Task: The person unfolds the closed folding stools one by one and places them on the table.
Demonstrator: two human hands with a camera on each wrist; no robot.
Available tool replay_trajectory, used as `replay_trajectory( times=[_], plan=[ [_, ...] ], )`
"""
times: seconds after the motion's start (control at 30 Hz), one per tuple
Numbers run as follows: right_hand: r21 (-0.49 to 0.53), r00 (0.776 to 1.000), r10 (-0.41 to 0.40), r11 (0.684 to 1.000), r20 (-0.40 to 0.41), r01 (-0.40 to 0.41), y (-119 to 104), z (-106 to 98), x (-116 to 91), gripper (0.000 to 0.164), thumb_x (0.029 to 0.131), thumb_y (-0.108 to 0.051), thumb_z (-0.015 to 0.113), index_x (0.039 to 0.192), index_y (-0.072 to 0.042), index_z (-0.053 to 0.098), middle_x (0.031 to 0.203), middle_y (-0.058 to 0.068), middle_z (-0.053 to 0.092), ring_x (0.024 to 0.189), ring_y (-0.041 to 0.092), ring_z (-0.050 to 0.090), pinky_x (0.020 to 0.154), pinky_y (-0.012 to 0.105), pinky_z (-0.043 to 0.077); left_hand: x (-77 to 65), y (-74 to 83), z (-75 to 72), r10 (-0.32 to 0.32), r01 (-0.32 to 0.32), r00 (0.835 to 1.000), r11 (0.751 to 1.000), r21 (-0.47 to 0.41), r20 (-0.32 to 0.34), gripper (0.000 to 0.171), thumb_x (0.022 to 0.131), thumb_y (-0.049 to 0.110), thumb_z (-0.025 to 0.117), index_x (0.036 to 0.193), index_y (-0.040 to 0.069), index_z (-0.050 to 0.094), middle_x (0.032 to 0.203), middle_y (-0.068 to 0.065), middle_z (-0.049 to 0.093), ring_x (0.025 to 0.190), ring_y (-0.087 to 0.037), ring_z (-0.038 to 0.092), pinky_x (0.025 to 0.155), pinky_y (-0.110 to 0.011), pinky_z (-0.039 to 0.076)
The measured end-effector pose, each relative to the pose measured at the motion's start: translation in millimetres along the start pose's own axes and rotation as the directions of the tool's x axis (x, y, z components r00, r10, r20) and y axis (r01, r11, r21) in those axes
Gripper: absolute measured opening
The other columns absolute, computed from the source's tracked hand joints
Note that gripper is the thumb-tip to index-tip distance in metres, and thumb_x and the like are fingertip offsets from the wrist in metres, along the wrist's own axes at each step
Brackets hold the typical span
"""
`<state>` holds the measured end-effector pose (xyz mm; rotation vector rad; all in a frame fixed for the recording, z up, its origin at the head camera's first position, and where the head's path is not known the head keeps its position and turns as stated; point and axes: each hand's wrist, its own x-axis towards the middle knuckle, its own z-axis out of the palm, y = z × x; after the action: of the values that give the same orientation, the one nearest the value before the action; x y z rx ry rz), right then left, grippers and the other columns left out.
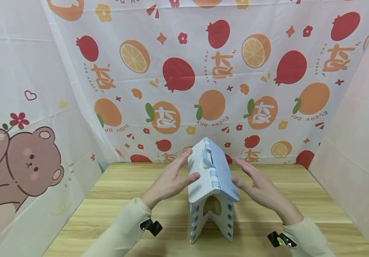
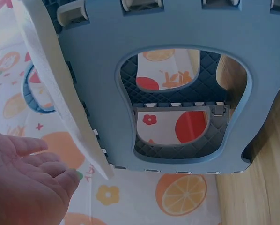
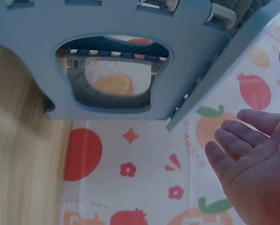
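A light blue and white plastic folding stool stands half folded at the middle of the table, its two top panels sloping like a roof. A blue carry handle sticks up along its ridge. My left hand hovers beside the white panel, fingers extended and thumb apart. On the other side, my right hand is held near the blue panel with its fingers spread. Both wrist views show a gap between palm and panel. Beneath the panels, the legs have large cut-out openings, and hinged inner braces show through them.
The stool's feet rest on a wood-grain table. Behind it hangs a white fruit-print cloth that meets the table's back edge. Pale cloth walls stand at left and right, the left one with a printed bear.
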<state>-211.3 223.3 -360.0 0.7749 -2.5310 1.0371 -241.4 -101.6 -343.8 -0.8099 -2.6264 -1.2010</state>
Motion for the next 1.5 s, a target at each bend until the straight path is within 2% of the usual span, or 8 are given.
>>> replay_trajectory(
  times=[0.27, 0.6, 1.13, 1.5],
  plan=[
    [0.007, 0.998, -0.041, 0.999, 0.042, 0.041, -8, 10, 14, 0.073, 0.106, -0.036, 0.068, 0.167, -0.009, 0.038, 0.173, 0.016, 0.038, 0.158, 0.047, 0.038, 0.119, 0.077, 0.037, 6.8, -4.8, 5.9, 0.025, -0.026, 0.999, 0.999, 0.028, 0.046, 0.098, 0.096, 0.066, 0.066, 0.172, 0.018, 0.027, 0.179, 0.002, 0.025, 0.166, -0.028, 0.025, 0.132, -0.063, 0.027],
    [0.027, 0.994, -0.058, 0.998, 0.095, 0.056, -9, 18, 16, 0.072, 0.109, -0.037, 0.063, 0.166, -0.003, 0.036, 0.174, 0.02, 0.034, 0.159, 0.047, 0.034, 0.122, 0.072, 0.035, 5.9, -2.2, 12.2, 0.039, -0.045, 0.991, 0.998, 0.041, 0.127, 0.106, 0.094, 0.072, 0.066, 0.173, 0.015, 0.023, 0.181, -0.004, 0.018, 0.167, -0.032, 0.023, 0.132, -0.061, 0.029],
    [0.052, 0.991, -0.009, 0.999, 0.134, 0.002, -10, 15, 16, 0.069, 0.109, -0.036, 0.063, 0.168, -0.01, 0.037, 0.175, 0.015, 0.034, 0.16, 0.047, 0.032, 0.121, 0.075, 0.035, 6.9, -0.7, 9.6, 0.023, -0.034, 0.985, 0.998, 0.061, 0.169, 0.113, 0.09, 0.079, 0.066, 0.173, 0.015, 0.022, 0.181, -0.004, 0.014, 0.167, -0.032, 0.022, 0.132, -0.06, 0.03],
    [0.047, 0.988, -0.005, 0.999, 0.153, -0.002, -10, 13, 17, 0.069, 0.108, -0.037, 0.064, 0.167, -0.01, 0.038, 0.174, 0.016, 0.035, 0.159, 0.047, 0.034, 0.122, 0.073, 0.035, 8.1, 1.6, 7.0, -0.005, -0.013, 0.982, 0.996, 0.09, 0.191, 0.111, 0.091, 0.073, 0.07, 0.173, 0.015, 0.021, 0.181, -0.005, 0.014, 0.167, -0.032, 0.022, 0.133, -0.06, 0.028]
  ],
)
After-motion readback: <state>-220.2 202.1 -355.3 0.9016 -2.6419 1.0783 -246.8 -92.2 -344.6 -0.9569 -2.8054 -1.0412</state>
